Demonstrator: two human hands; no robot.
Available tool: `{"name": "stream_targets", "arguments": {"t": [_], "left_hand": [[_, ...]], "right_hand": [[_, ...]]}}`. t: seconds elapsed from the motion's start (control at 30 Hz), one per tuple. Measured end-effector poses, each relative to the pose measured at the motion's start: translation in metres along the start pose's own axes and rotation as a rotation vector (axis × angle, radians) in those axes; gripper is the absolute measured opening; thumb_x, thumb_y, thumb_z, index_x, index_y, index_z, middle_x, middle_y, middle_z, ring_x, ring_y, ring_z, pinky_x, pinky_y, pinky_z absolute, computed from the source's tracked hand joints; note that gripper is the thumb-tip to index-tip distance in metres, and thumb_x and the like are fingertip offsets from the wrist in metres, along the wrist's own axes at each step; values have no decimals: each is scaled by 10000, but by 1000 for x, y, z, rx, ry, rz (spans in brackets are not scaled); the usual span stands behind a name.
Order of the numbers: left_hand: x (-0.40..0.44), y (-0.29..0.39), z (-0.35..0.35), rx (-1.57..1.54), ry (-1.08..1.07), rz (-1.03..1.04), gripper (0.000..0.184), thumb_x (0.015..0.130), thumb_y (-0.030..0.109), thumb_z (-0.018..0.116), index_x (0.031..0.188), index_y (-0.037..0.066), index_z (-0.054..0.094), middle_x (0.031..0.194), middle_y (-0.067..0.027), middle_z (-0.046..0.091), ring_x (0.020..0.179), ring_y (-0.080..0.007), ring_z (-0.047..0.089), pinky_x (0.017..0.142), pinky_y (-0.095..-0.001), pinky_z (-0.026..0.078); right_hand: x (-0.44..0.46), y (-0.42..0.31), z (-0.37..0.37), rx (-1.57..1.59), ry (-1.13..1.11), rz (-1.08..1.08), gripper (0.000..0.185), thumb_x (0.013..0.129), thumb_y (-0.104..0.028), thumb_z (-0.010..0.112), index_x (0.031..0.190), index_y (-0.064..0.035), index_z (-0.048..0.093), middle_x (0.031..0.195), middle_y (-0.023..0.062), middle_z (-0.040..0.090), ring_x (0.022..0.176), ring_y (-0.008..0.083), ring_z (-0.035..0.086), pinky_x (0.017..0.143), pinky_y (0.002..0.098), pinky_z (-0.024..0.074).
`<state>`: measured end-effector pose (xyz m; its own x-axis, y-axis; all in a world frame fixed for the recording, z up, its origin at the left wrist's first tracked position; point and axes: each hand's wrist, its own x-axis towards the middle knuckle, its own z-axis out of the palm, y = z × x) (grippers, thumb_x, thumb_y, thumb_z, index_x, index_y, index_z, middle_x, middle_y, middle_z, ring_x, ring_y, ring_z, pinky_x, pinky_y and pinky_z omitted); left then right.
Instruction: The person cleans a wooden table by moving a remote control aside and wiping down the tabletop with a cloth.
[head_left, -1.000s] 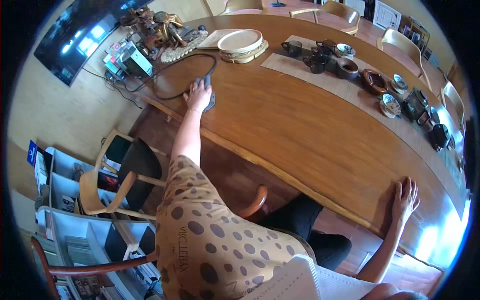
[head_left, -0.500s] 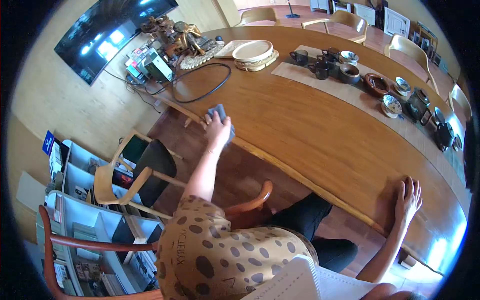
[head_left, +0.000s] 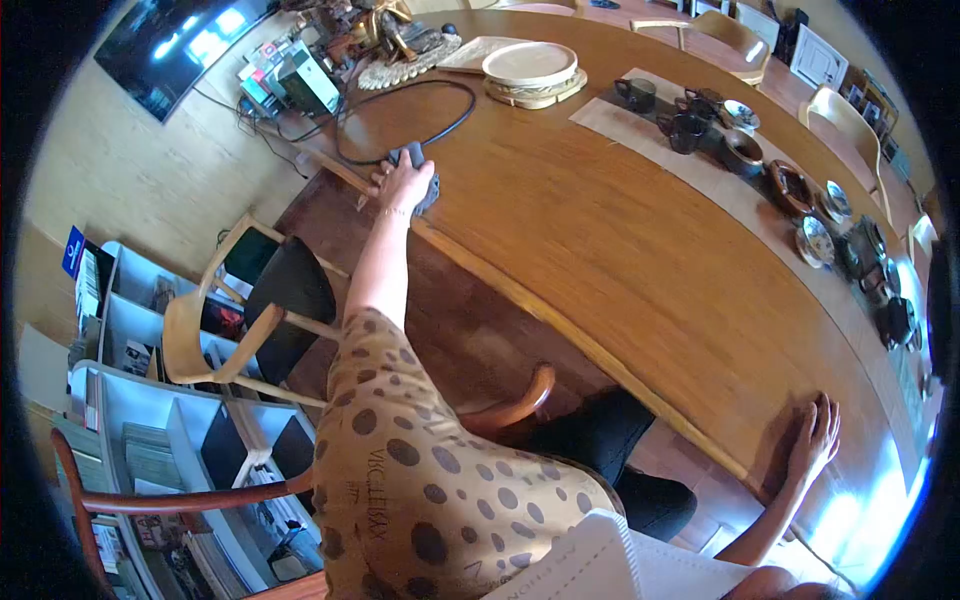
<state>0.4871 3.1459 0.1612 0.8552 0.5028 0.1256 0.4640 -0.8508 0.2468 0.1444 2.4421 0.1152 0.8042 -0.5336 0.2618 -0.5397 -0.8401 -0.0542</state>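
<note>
Near the table's front edge [head_left: 560, 322], your left hand [head_left: 402, 187] is gripping what looks like a bunched grey cloth [head_left: 429, 194], its fingers curling over the folds. Your right hand [head_left: 814, 440] is lying open, palm down on the tabletop [head_left: 600, 250], holding nothing. The cloth is sitting just beside the looped black cable [head_left: 473, 104]; whether they are touching, you cannot tell. For even contact, you should be spreading the folds beneath your palm, pressing steadily and steering clear of that loop. Your right hand is probably giving useful support, resting well apart from the dark mug [head_left: 687, 132].
</note>
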Motion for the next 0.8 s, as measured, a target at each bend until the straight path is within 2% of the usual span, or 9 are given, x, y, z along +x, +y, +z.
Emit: {"name": "stream_targets", "arguments": {"t": [0.17, 0.2, 0.27, 0.4, 0.6, 0.73, 0.8], "left_hand": [[67, -5, 19, -3, 20, 0, 777, 838, 598, 502, 1500, 236, 319, 1542, -226, 262, 1411, -462, 227, 1125, -630, 97], [79, -5, 22, -16, 19, 17, 779, 837, 600, 504, 1500, 236, 319, 1542, -224, 265, 1415, -450, 229, 1125, -630, 97], [93, 1, 23, -8, 25, 38, 783, 841, 609, 510, 1503, 240, 315, 1541, -215, 274, 1425, -408, 239, 1123, -632, 101], [119, 20, 29, -10, 36, 22, 763, 865, 600, 487, 1508, 231, 306, 1539, -203, 287, 1431, -396, 233, 1124, -629, 108], [156, 34, 42, -7, 49, -19, 737, 882, 604, 469, 1496, 223, 325, 1534, -210, 294, 1427, -403, 232, 1127, -616, 110], [152, 41, 42, 29, 87, -38, 740, 885, 610, 464, 1486, 197, 342, 1530, -223, 296, 1413, -409, 254, 1128, -598, 132], [142, 43, 40, 36, 60, -37, 756, 899, 617, 429, 1511, 194, 292, 1546, -227, 258, 1431, -414, 207, 1133, -591, 112]], "right_hand": [[1, 1, 1, -40, 55, -60, 478, 999, -437, 432, 1346, -125, 538, 1440, 123, 471, 1343, 296, 416, 1103, 471, 275], [2, 3, 2, -28, 78, -94, 472, 994, -419, 459, 1327, -95, 544, 1411, 144, 492, 1312, 310, 447, 1083, 454, 315], [4, 4, 2, -9, 76, -93, 482, 987, -419, 475, 1328, -84, 539, 1401, 161, 495, 1299, 326, 453, 1081, 456, 325], [7, 6, 4, 35, 64, -71, 496, 978, -422, 494, 1330, -75, 535, 1391, 182, 494, 1281, 354, 458, 1078, 462, 338], [6, 7, 5, 62, 55, -54, 504, 969, -422, 504, 1329, -71, 534, 1390, 184, 490, 1269, 362, 462, 1076, 467, 343], [6, -1, -1, 84, 39, -36, 503, 972, -424, 491, 1329, -72, 535, 1392, 174, 490, 1271, 353, 461, 1074, 466, 338], [6, -10, -9, 95, 6, -36, 508, 975, -431, 482, 1332, -73, 532, 1393, 169, 491, 1274, 345, 460, 1073, 465, 335]]}}
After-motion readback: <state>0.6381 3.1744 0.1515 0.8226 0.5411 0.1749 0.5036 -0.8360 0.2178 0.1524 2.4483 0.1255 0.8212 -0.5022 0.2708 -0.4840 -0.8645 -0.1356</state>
